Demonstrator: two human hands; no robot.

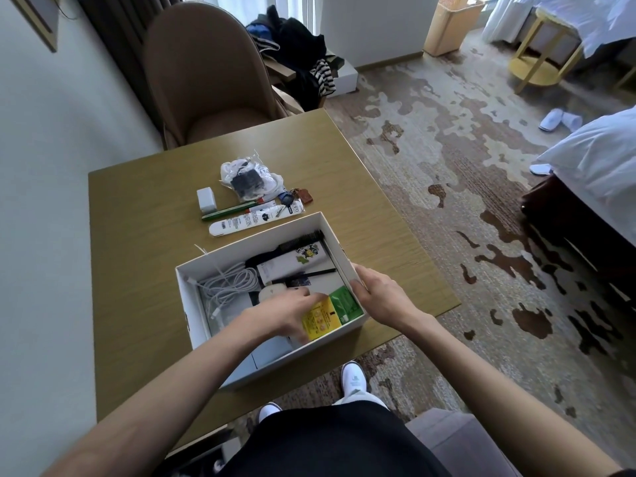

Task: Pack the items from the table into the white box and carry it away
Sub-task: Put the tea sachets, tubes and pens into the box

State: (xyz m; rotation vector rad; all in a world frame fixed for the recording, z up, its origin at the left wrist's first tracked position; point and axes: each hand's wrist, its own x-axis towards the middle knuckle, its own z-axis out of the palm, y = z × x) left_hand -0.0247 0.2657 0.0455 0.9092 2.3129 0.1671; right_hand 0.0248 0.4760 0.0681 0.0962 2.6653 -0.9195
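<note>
The white box point(192, 304) sits on the wooden table point(137, 235) near its front edge. Inside lie a white cable point(230, 285), a black comb point(296, 243), a white tube, a green packet point(344, 302) and a yellow packet point(318, 320). My left hand point(285, 313) is down in the box, fingers closed on the yellow packet. My right hand point(373, 290) grips the box's right rim. Beyond the box lie a white tube point(241, 222), a green pencil point(229, 211), a white charger block point(206, 199), a plastic bag with a black item point(249, 179) and keys point(294, 199).
A brown chair point(206, 74) stands behind the table, with clothes piled to its right. Patterned carpet spreads to the right, with a bed point(599, 166), white slippers point(559, 120) and a yellow side table point(540, 56). A wall runs along the left.
</note>
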